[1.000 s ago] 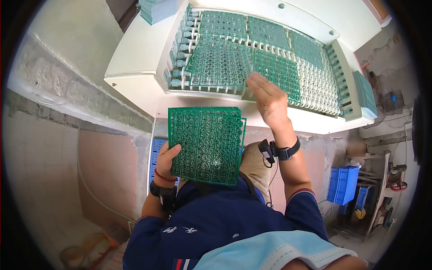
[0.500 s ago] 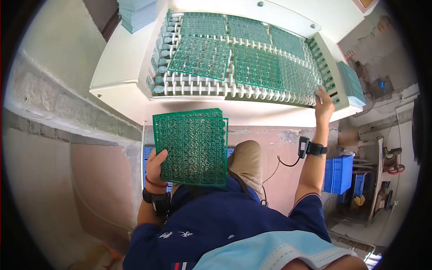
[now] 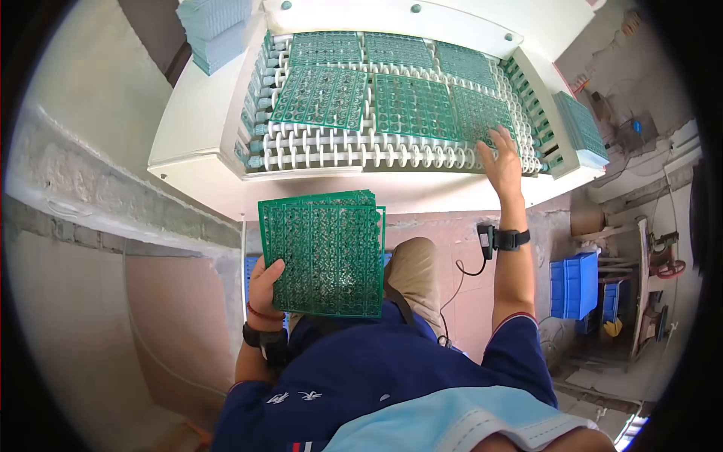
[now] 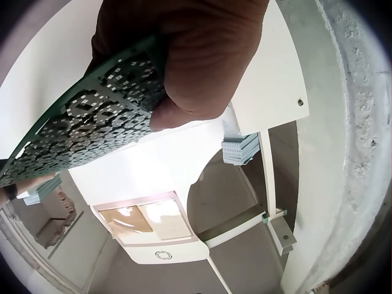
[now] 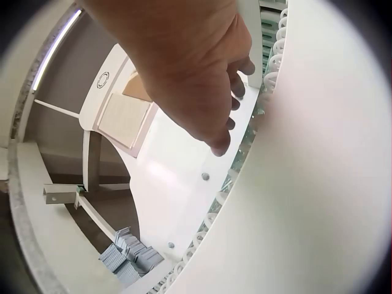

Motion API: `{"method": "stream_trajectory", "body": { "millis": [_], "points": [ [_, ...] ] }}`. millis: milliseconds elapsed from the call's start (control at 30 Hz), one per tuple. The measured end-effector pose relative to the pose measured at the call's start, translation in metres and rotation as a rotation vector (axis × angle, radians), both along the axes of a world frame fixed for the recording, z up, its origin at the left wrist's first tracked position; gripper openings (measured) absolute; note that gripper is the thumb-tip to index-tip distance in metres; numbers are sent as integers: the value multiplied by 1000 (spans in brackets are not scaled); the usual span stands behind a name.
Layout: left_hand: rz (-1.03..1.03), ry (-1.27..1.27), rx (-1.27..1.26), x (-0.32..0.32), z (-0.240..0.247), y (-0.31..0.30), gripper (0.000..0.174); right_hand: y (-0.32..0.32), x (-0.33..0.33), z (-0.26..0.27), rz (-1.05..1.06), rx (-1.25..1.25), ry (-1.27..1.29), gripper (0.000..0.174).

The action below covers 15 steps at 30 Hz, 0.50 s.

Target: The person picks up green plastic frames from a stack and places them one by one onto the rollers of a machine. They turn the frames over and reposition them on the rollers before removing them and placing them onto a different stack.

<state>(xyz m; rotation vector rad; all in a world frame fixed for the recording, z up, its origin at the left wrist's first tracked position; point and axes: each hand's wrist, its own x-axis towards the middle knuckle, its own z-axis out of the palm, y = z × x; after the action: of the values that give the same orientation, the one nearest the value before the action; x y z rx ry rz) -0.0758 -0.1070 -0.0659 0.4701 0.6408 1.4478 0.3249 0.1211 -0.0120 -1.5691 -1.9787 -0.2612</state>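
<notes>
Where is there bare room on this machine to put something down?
The front rollers are bare between the green boards and the machine's front edge, left of the right hand. The white left ledge is bare before the pale stack. Farther back is crowded: six boards lie close, in two rows.

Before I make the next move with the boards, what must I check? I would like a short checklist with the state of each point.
1. Left hand grips the stack of green boards: ok.
2. Stack edges even: not ok, they fan out at the top.
3. Right hand free of any carried board: ok.
4. Right fingers clear of the front right board: cannot tell.
5. Front left board straight on the rollers: not ok, it lies slanted.
</notes>
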Motion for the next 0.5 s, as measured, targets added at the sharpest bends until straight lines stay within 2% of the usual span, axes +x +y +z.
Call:
{"method": "stream_trajectory", "body": {
  "millis": [67,133,167,233,333,500],
  "points": [
    [-7,-26,-34,-3,-4,-3,31,-3,-18,8,8,24,11,39],
    [-14,-24,-49,-2,-1,-1,31,-12,-56,19,163,-30,88,39],
    [-20,-20,-58,-2,0,2,31,-15,-73,19,161,-34,88,39],
    [-30,-37,-52,-1,-3,5,31,-14,-106,20,392,-5,28,38],
    [-23,-58,-42,-1,-1,4,30,-5,-149,21,538,-77,29,36],
    [13,-54,-32,-10,1,-2,29,27,-201,22,644,-177,-108,38]
  ]
}}
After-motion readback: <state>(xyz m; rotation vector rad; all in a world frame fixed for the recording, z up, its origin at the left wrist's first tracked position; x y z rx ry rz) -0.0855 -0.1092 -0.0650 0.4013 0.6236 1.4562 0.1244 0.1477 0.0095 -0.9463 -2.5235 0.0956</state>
